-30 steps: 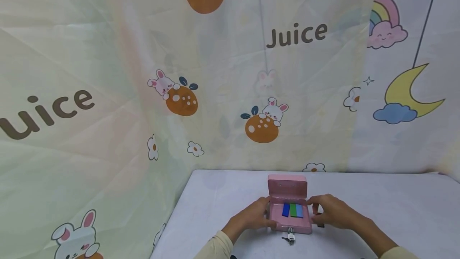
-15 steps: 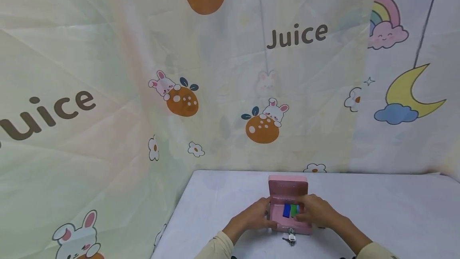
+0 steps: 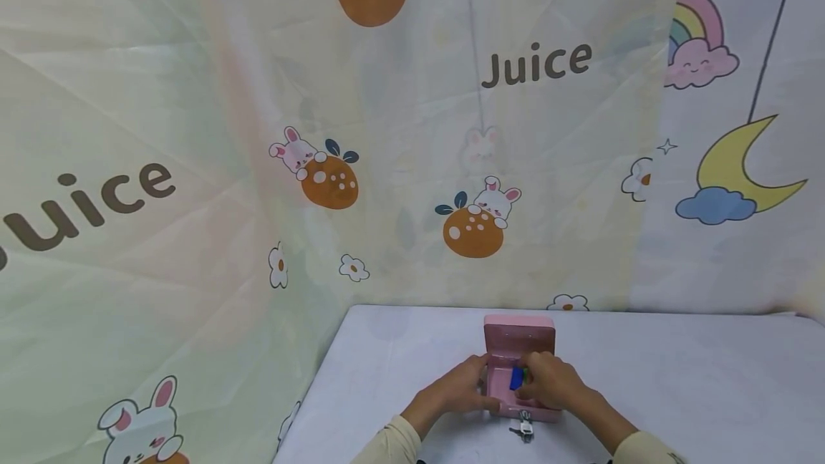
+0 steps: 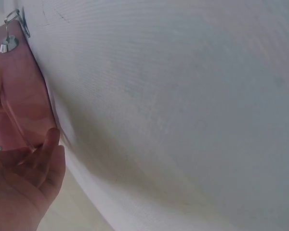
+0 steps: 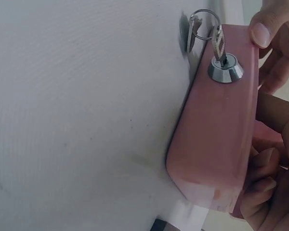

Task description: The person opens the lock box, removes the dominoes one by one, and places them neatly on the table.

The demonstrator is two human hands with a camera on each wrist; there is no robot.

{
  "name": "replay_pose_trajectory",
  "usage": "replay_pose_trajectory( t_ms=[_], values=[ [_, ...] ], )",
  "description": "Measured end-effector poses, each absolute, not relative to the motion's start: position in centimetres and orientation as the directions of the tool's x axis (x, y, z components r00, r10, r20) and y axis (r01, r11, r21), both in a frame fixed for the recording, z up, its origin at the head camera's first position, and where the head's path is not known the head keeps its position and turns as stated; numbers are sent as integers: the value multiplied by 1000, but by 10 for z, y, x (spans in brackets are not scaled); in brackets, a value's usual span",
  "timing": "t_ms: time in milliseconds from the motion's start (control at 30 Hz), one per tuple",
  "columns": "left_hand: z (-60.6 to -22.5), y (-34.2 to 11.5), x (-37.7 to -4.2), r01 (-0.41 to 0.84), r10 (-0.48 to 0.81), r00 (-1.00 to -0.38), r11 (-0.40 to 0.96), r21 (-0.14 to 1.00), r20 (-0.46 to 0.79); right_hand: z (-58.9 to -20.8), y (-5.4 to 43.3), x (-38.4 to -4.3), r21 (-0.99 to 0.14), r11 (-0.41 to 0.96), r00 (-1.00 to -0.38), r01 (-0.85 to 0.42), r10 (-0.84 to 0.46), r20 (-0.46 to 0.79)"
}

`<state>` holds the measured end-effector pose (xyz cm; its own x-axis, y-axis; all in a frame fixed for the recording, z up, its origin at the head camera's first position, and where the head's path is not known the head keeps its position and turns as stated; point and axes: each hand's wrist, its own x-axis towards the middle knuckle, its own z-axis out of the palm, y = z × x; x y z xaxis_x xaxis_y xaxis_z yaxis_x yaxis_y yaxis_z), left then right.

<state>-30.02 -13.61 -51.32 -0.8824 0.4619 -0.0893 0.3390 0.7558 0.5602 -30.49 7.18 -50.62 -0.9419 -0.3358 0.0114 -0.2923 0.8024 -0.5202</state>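
Beside the right fingers [image 3: 532, 361] lies a blue block [image 3: 516, 378].

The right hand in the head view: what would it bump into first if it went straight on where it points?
The right hand would probably meet the blue block first, inside the pink box. A green sliver shows beside that hand. Depth is unclear; it might pass above the block.

The raised lid [image 3: 519, 339] is blocking the box's [image 5: 209, 139] back; between left fingers [image 4: 56, 166] and right fingers [image 5: 262, 192] a narrow gap is lying; keys [image 5: 219, 44] are jutting frontward.
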Motion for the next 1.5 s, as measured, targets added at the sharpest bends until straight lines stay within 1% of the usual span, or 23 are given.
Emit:
replay_pose_trajectory(
  t_ms=[333,467,600,767,900,1000,1200,1333,1500],
  values=[
    [-514,-135,-301,339,458,-885,756,560,-82,-514,60,-311,-426,853,-946,-300,-324,18],
    [-513,-135,-301,334,456,-886,755,564,-86,-516,56,-312,-411,865,-951,-289,-309,19],
    [-511,-135,-300,330,454,-887,757,564,-90,-519,52,-313,-432,850,-947,-301,-319,33],
    [-510,-135,-300,336,449,-889,769,545,-86,-522,46,-313,-504,801,-939,-323,-338,64],
    [-509,-135,-299,368,467,-881,770,521,-68,-522,42,-311,-555,773,-939,-306,-342,42],
    [-509,-135,-300,387,480,-875,769,509,-61,-524,39,-311,-559,768,-936,-313,-349,44],
    [-511,-135,-301,389,483,-873,772,503,-67,-529,35,-312,-582,734,-923,-352,-374,87],
    [-511,-135,-301,385,479,-875,776,499,-69,-529,35,-311,-593,720,-917,-361,-389,86],
    [-511,-134,-300,371,465,-882,783,500,-74,-524,36,-309,-576,733,-914,-360,-401,61]
  ],
)
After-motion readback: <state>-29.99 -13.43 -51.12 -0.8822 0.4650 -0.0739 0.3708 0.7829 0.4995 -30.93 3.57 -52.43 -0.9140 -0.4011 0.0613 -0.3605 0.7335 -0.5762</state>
